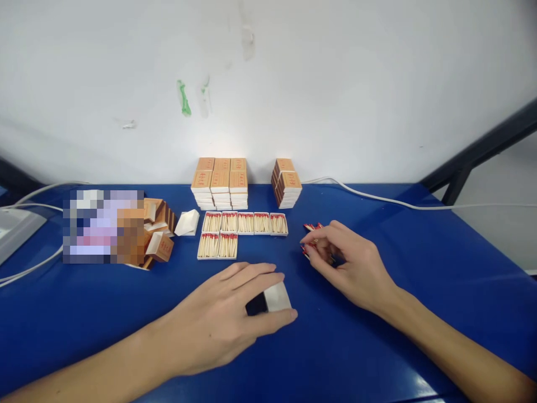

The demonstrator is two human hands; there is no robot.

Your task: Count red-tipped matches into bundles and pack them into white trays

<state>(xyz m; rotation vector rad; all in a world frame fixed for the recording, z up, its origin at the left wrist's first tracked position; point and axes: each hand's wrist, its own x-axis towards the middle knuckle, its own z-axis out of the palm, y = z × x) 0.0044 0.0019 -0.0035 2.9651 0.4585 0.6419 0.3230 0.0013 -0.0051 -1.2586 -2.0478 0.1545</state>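
My left hand (229, 319) rests on the blue table (403, 313) with its fingers curled round a small white matchbox tray (277, 296), which looks empty. To its right, my right hand (350, 263) pinches at a small heap of red-tipped matches (312, 228) lying on the table, fingertips closed among them. Beyond both hands lie two rows of open trays filled with matches (235, 232).
Against the white wall stand a block of stacked matchboxes (220, 182) and a smaller leaning stack (286, 182). A heap of loose brown sleeves (157, 229) and one white tray (187, 223) lie at left. White cables (377, 196) run along the table's back edge.
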